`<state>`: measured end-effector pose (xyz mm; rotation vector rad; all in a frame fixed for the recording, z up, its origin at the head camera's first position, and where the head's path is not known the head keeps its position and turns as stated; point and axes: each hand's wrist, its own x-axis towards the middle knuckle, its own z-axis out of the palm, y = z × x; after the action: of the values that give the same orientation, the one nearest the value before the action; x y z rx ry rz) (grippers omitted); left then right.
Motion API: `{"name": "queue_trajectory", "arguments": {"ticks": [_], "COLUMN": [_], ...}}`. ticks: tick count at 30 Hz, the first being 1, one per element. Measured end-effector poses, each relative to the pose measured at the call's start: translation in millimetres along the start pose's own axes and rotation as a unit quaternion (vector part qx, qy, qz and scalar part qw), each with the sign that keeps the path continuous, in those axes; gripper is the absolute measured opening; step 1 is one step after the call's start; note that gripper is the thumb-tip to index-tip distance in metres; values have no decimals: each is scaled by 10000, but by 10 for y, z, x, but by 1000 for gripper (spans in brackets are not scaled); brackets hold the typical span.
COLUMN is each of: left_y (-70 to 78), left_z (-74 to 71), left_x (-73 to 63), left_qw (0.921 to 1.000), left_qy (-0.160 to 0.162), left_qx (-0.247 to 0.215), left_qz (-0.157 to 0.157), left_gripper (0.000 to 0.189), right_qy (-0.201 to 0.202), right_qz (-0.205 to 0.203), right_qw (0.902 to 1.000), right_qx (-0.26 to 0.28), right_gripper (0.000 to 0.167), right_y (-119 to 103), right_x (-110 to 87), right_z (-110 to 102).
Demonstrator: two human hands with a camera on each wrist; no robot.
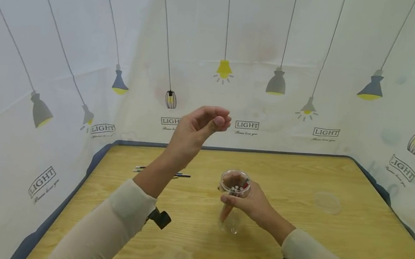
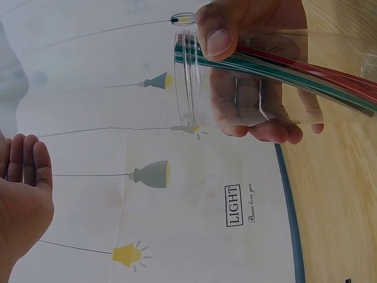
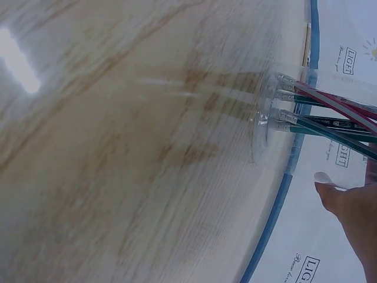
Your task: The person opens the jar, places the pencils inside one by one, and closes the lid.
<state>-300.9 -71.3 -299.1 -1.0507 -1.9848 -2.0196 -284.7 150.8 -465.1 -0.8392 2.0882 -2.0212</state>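
My right hand (image 1: pixel 255 200) grips a clear jar (image 1: pixel 233 225) around its upper part, thumb in front and fingers behind. Inside the jar lean several pencils (image 2: pixel 283 73), dark green, red and black. Their silvery eraser ends (image 3: pixel 285 115) rest near the jar's base in the right wrist view. My left hand (image 1: pixel 201 126) is raised above and to the left of the jar mouth, its fingers loosely bent with nothing visible in them. In the left wrist view that same hand appears at the left edge, palm showing, apart from the jar.
A few loose pencils (image 1: pixel 184 175) lie on the wooden table (image 1: pixel 286 169), partly hidden behind the left forearm. A clear round lid (image 1: pixel 327 203) lies flat on the right. White sheeting (image 1: pixel 256 24) printed with lamps walls the table's back and sides.
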Motion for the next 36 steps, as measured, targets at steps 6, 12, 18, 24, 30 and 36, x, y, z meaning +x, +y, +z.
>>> {"name": "queue_trajectory", "arguments": {"ticks": [6, 12, 18, 24, 30, 36], "left_y": [-7, 4, 19, -28, -145, -296], "left_z": [-31, -56, -93, -177, -346, -550], "left_x": [-32, -38, -73, -120, -151, -204], "left_qw": [10000, 10000, 9997, 9980, 9939, 9894], "left_qy": [-14, -44, -64, -110, -24, 101], "left_qx": [-60, 46, 204, 581, 1024, 1186], "left_qz": [-46, -59, -126, -240, -415, -834], "left_gripper": [63, 61, 55, 43, 28, 25], "right_qy": [-38, -50, -28, -61, -68, -54], "right_qz": [0, 3, 89, 113, 9, 2], "right_qw": [10000, 10000, 10000, 9999, 9999, 9999], "right_qx": [32, 9, -8, -7, 90, 157], "right_gripper": [51, 51, 54, 56, 53, 53], "right_y": [22, 28, 27, 18, 7, 18], "right_x": [-1, -6, -4, -15, -10, -21], "right_z": [-9, -25, -25, -21, -21, -9]}}
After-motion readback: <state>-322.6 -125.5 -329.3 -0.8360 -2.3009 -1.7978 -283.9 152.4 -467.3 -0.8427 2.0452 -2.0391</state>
